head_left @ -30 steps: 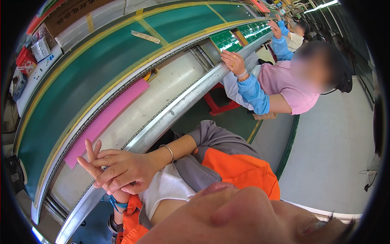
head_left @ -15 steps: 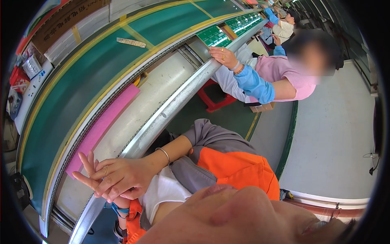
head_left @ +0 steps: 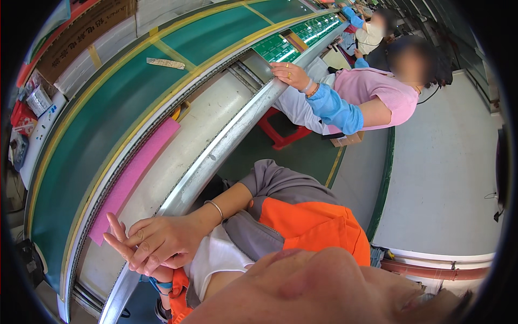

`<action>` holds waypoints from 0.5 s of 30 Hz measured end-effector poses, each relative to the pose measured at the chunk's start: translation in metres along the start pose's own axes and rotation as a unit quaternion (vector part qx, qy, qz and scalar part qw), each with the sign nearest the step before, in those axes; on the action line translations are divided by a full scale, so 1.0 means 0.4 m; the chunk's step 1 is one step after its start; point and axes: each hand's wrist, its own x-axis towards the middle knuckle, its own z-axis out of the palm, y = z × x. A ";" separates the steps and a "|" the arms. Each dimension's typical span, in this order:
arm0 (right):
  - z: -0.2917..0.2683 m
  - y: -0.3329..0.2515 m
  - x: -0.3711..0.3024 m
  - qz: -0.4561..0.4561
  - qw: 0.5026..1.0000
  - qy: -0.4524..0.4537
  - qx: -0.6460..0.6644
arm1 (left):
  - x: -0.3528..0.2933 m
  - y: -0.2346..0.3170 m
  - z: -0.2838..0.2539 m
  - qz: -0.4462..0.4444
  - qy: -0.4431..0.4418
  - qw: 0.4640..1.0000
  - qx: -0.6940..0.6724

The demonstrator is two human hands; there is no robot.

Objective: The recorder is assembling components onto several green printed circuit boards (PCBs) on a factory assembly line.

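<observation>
My two hands are clasped together above the near metal rail [head_left: 189, 186] at the lower left. My right hand [head_left: 168, 237], with a silver bangle at its wrist, lies on top, its fingers bent over and between those of the other hand. From beneath it, fingers of my left hand [head_left: 115, 224] stick out, stretched and apart; the palm is hidden. A blue band [head_left: 162, 284] circles my left wrist. No object shows in either hand. Just past my fingertips lies a long pink strip [head_left: 135, 181], along the inner edge of the line.
A green conveyor belt [head_left: 116, 108] with yellow tape curves along the left, bearing a small pale strip [head_left: 165, 63]. Green circuit boards [head_left: 275, 49] sit farther up the line. A co-worker's hand [head_left: 291, 74] rests by the rail. A red stool [head_left: 280, 129] stands below, cartons [head_left: 81, 40] at the back.
The whole view has shifted slightly, so the line appears a little farther left. My hands stay clasped in much the same pose, and the near co-worker's hand remains by the rail.
</observation>
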 end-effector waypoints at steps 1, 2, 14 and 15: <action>-0.002 -0.001 0.000 -0.003 1.000 0.000 0.004 | 0.004 0.001 0.002 -0.030 0.020 0.999 -0.018; -0.002 -0.001 -0.002 -0.004 1.000 0.000 0.004 | 0.010 0.006 0.004 -0.059 0.041 0.997 -0.035; -0.008 0.036 -0.014 0.024 1.000 -0.010 -0.007 | 0.125 0.139 0.033 -0.219 0.095 0.956 -0.172; -0.006 0.040 -0.022 0.038 0.999 -0.011 -0.011 | 0.114 0.139 0.028 -0.233 0.092 0.955 -0.159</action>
